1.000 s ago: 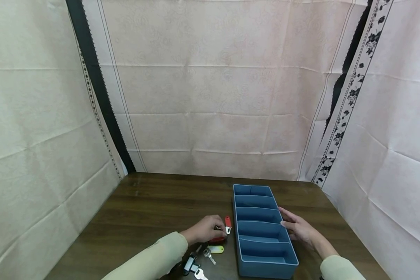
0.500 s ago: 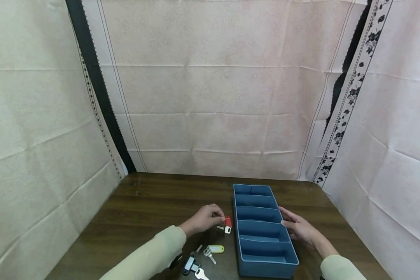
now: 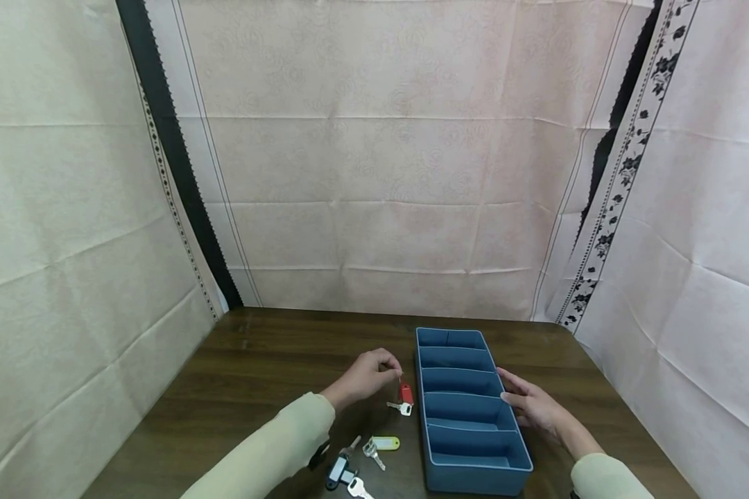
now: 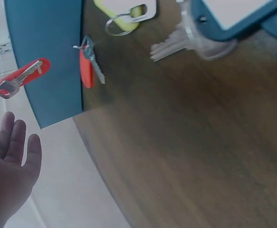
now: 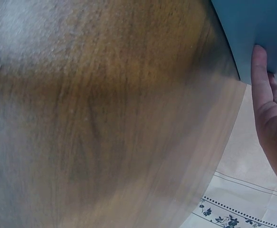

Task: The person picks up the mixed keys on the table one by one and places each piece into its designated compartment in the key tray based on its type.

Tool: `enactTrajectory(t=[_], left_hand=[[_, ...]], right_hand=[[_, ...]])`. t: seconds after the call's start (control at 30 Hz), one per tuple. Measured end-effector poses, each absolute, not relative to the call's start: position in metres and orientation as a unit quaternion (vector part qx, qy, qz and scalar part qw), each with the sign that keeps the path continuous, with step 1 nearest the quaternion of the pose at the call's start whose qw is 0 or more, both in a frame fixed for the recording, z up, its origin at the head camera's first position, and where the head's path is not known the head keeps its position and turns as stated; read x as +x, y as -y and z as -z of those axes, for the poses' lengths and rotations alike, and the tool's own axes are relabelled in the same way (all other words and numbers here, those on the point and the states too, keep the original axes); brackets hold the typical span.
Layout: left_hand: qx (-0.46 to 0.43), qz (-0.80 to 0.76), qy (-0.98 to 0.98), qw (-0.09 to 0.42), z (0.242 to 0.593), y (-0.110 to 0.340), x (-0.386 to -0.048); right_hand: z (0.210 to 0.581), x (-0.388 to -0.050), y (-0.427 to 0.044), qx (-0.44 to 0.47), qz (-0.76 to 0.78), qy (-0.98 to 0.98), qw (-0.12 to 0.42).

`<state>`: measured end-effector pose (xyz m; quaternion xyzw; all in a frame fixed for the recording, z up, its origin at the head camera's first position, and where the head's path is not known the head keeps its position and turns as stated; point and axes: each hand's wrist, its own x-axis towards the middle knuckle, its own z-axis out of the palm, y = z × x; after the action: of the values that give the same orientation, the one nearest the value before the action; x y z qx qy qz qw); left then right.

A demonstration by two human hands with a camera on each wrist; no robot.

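Observation:
My left hand (image 3: 365, 378) pinches the ring of a key with a red tag (image 4: 22, 78), which dangles beneath the fingertips just left of a blue divided box (image 3: 474, 485). Another key with a red tag (image 3: 406, 394) lies on the table below that hand, close to the box's left wall. Against the box's right side rests my right hand (image 3: 537, 414); its fingers look straight along the outer wall in the right wrist view, and the thumb is near the rim. No keys show in the box's compartments.
Nearer on the wooden table (image 3: 274, 346) lie a key with a yellow tag (image 3: 385, 443), a dark key tag with a white label (image 3: 337, 473) and a loose-looking key (image 3: 358, 488). Pale cloth (image 3: 381, 173) hangs around the table's back and sides.
My left hand has picked up a red-tagged key from beside the yellow tag and moved it forward and up. The right hand and the box stay put.

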<state>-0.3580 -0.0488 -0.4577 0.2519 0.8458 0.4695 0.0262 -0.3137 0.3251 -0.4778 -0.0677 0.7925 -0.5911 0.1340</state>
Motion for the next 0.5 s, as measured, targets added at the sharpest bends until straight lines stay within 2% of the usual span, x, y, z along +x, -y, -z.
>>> enactTrajectory(t=[0.5], left_hand=[[0.244,-0.484,-0.84,-0.005,0.437,0.038,-0.369]], right_hand=[[0.476,-0.313,-0.323,-0.063,0.589,-0.796,0.125]])
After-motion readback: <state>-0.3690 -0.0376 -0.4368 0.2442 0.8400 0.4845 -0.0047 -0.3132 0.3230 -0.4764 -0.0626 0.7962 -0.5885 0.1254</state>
